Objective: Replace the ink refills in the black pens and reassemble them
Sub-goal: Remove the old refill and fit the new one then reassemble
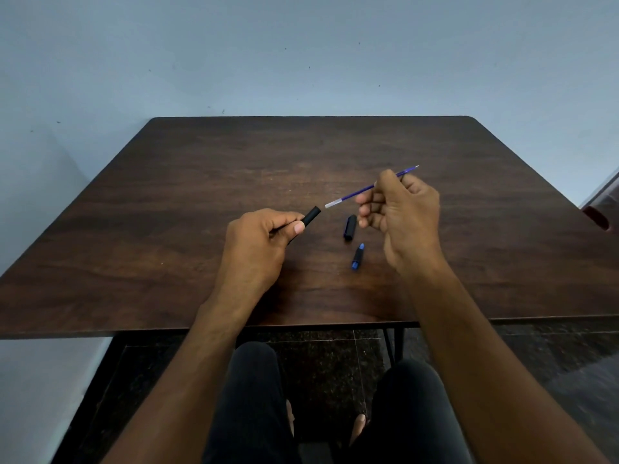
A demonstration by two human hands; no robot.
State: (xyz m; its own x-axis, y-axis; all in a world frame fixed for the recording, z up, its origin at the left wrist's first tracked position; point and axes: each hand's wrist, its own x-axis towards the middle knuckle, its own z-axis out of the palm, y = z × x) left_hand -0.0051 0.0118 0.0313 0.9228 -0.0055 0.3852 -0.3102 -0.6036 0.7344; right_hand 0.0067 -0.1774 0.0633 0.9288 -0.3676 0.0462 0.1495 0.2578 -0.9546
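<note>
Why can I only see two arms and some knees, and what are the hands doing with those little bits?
The camera sits on the person's head and looks down, so you see what they see: their own arms, their knees under the brown table, and no face.

The left hand holds a black pen barrel, the hollow tube of a pen, with its open end pointing right. The right hand pinches a thin blue ink refill, the part that holds the ink. Its pale end is just outside the barrel's opening, not touching it.

Two small pieces lie on the table between the hands: a black pen cap and, nearer the person, a little black and blue pen piece, probably the pen's tip section.

So the pen is taken apart, with the refill just outside the tube.
</note>
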